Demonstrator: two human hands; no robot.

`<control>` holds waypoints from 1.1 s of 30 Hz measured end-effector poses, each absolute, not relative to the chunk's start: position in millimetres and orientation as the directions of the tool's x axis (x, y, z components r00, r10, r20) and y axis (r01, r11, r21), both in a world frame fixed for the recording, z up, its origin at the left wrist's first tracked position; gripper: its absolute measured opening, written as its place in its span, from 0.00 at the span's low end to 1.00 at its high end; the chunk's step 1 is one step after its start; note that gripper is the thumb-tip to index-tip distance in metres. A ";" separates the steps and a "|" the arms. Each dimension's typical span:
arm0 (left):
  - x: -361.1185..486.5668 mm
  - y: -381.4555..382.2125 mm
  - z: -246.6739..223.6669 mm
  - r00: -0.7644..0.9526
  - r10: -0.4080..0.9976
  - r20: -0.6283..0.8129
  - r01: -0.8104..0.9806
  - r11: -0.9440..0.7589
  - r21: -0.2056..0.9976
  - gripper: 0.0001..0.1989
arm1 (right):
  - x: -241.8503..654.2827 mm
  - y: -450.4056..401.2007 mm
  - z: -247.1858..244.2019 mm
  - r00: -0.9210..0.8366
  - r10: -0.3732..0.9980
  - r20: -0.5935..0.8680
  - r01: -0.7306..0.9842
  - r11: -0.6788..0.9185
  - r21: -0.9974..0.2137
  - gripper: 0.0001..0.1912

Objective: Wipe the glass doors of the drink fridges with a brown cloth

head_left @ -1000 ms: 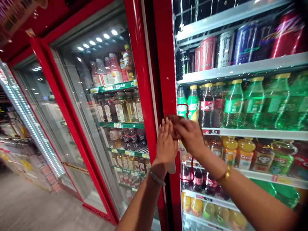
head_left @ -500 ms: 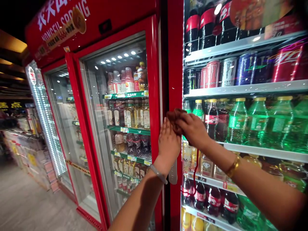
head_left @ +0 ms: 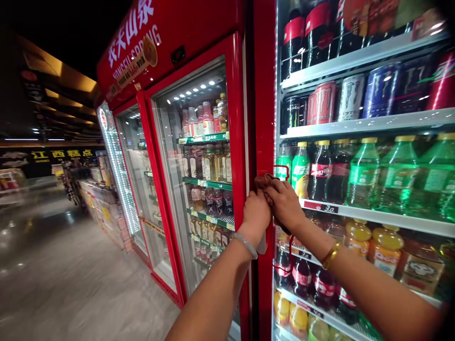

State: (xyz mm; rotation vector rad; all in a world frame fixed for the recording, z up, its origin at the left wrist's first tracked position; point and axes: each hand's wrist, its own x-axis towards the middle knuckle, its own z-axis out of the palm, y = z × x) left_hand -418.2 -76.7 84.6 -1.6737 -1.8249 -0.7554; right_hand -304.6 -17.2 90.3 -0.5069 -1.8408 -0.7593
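Observation:
A crumpled brown cloth [head_left: 263, 181] is bunched at the red door frame [head_left: 265, 142] of the right-hand drinks fridge. My right hand [head_left: 285, 202] has its fingers curled round the cloth from the right. Close against it, my left hand [head_left: 256, 214] is closed with knuckles up, gripping the cloth's lower left part; its fingertips are partly hidden. A grey bangle circles my left wrist and a gold one my right. Below the hands, part of a pale door handle [head_left: 262, 246] shows. A thin red outline on the glass [head_left: 290, 251] runs beside my right wrist.
Behind the right glass stand green soda bottles [head_left: 366, 175], cola bottles [head_left: 322, 173] and energy drink cans [head_left: 325, 102] on white shelves [head_left: 355, 124]. To the left is another red fridge [head_left: 161, 156] with closed glass doors. Grey floor [head_left: 106, 289] and stacked goods [head_left: 103, 203] lie further left.
Both hands and the cloth have shifted slightly downward along the frame. My left hand's fingers went from laid flat to curled in. The view has turned left, showing more of the aisle.

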 end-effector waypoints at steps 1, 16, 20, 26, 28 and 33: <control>-418.0 -77.7 84.3 -0.084 0.696 0.713 0.996 0.074 0.045 0.21 | -306.2 -18.4 85.9 -0.354 0.010 0.935 0.652 0.720 0.239 0.13; -434.8 -90.8 87.4 -0.121 0.731 0.672 0.984 0.000 0.178 0.29 | -329.4 -39.2 69.8 -0.162 0.159 0.974 0.679 0.734 -0.007 0.14; -444.1 -103.3 89.8 -0.107 0.750 0.653 0.974 -0.053 0.220 0.31 | -341.5 -54.3 64.3 -0.071 0.207 0.976 0.689 0.717 -0.102 0.12; -471.3 -163.5 87.3 0.005 0.771 0.637 0.930 -0.239 0.281 0.42 | -351.1 -111.7 61.8 -0.035 0.233 0.972 0.710 0.690 -0.140 0.11; -480.6 -196.1 84.2 0.037 0.790 0.612 0.870 -0.327 0.369 0.49 | -349.0 -139.3 60.7 -0.048 0.223 0.974 0.718 0.686 -0.122 0.13; -515.5 -271.7 66.1 0.131 0.776 0.617 0.679 -0.524 0.515 0.48 | -339.5 -222.9 56.9 -0.077 0.207 0.975 0.716 0.692 -0.091 0.11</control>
